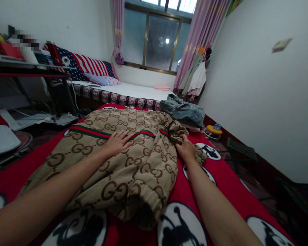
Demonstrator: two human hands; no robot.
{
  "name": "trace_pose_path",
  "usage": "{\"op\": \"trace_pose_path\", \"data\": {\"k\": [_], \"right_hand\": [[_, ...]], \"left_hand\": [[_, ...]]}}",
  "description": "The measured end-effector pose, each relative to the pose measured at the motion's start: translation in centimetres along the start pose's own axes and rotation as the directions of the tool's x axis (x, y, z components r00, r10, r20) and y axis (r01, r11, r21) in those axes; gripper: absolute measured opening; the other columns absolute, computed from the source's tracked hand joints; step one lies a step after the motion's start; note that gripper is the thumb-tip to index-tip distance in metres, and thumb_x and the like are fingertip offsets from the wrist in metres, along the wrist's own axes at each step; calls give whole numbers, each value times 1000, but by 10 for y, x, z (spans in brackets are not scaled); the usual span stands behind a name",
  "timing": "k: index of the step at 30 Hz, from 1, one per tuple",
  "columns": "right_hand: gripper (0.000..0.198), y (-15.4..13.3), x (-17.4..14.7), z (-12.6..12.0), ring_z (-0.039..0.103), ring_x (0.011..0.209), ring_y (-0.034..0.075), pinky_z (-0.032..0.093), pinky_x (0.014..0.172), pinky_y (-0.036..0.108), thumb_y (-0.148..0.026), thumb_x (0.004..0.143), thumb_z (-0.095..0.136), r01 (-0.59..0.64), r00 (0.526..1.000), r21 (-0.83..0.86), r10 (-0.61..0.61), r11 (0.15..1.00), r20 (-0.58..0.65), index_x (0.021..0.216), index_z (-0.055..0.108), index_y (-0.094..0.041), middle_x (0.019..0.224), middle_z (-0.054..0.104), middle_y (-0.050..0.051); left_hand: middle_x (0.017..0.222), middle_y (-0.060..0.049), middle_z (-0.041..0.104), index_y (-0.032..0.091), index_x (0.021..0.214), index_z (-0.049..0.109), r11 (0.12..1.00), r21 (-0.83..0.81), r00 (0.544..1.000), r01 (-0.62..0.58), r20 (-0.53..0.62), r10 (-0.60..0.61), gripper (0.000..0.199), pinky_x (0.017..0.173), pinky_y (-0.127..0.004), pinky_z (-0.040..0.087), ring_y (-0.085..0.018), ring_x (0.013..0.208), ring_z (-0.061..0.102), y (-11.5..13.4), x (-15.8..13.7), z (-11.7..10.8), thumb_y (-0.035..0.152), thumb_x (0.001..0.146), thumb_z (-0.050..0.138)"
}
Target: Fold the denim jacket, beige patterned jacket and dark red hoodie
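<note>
A tan jacket (141, 164) with a brown double-G print and a green-red-green stripe lies spread on a red blanket (220, 191) with white round cartoon patches. My left hand (119, 141) rests flat on the jacket along the stripe, fingers stretched out. At the garment's right edge, my right hand (186, 148) has its fingers closed on bunched jacket fabric (178, 131). A gathered elastic opening (149, 201) of the jacket faces me at the near side. Part of the jacket is hidden under my left forearm.
Folded denim clothing (183, 111) sits at the blanket's far right corner. Beyond is a bed (141, 90) with a pillow (102, 79). A cluttered desk (28, 73) stands at left, a yellow-topped stool (214, 130) at right. Clothes (196, 80) hang by the curtain.
</note>
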State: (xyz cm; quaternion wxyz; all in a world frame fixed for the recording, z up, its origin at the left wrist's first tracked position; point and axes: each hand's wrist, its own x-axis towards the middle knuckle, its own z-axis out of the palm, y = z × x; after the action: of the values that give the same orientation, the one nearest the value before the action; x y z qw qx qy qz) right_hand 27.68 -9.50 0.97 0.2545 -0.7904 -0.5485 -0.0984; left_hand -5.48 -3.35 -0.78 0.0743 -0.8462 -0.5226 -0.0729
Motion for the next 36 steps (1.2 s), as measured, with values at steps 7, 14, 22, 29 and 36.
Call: {"op": "trace_pose_path", "data": {"k": [7,14,22,29,36], "right_hand": [[39,3,2,2,65,89,25,43,73,31,-31,79,57,0,1000,22,0,1000,-6,118,58,-25,95,71,7],[59,-5,-15,0,40,131,37,36,104,49,-17,73,62,60,987,19,-56,998,-154,131,54,-17,144,39,20],[71,-4,-68,-64,35,140,29,18,112,65,-5,73,49,625,643,329,-706,708,296,141,44,-26,149,41,12],[87,-45,-123,-99,18,147,30,22,116,53,-17,73,64,743,377,446,-862,500,338,152,28,-29,161,18,9],[28,-48,-53,-76,68,82,22,55,74,31,-32,83,53,404,821,664,-570,629,40,94,74,-16,79,73,5]], "left_hand": [[157,-6,31,29,149,37,1000,-10,1000,-10,-9,10,55,114,-47,21,-26,145,26,-3,1,3,51,98,31],[159,-5,26,31,150,32,1000,-26,1000,-5,16,5,57,115,-47,19,-26,146,23,-1,0,0,53,98,29],[159,-5,24,31,151,30,998,-65,999,14,39,-11,58,116,-49,17,-26,147,20,4,-3,-7,55,98,27],[160,-6,21,28,152,29,996,-87,997,26,68,-20,60,117,-49,13,-27,148,17,10,-5,-11,55,98,28],[146,-10,49,22,134,57,870,-493,938,-2,300,172,60,110,-47,33,-32,136,41,-14,-4,-60,46,80,62]]}}
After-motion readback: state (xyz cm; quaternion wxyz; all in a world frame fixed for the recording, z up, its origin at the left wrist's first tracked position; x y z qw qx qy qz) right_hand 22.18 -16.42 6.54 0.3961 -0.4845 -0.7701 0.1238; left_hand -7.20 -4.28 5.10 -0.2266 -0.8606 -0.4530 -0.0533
